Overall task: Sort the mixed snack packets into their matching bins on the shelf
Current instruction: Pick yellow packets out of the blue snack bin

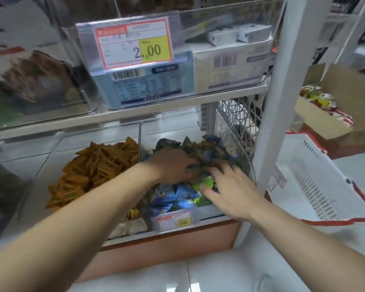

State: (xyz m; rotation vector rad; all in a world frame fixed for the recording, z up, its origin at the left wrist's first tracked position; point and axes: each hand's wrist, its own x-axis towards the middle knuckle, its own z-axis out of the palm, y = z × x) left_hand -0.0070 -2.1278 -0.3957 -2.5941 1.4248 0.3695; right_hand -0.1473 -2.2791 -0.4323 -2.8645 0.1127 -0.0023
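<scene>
The mixed packets (pixel 181 199) look light, soft and crinkly to me. They are small puffed foil pillows, probably slick, likely to slide off each other and unlikely to break. I would pinch one by a crimped end or corner, since a flat press should only push it deeper into the heap.

They are blue, dark blue-green and bright green, jumbled together in the right bin (pixel 215 211) on the bottom shelf (pixel 167 249). One green packet (pixel 207 183) lies near the bin's front edge.

My left hand (pixel 173 165) lies palm down on the middle of the heap with its fingertips buried. I cannot tell whether it is holding anything. My right hand (pixel 230 190) is spread flat, fingers wide, over the packets at the front right corner and grips nothing, with its thumb touching the green one.

In the left bin (pixel 72 144), past the clear divider, is a heap of orange packets (pixel 97 165) that looks uniform. A price tag (pixel 174 222) is clipped to the right bin's front wall. A white basket (pixel 316 186) sits on the floor beyond the shelf's right post.
</scene>
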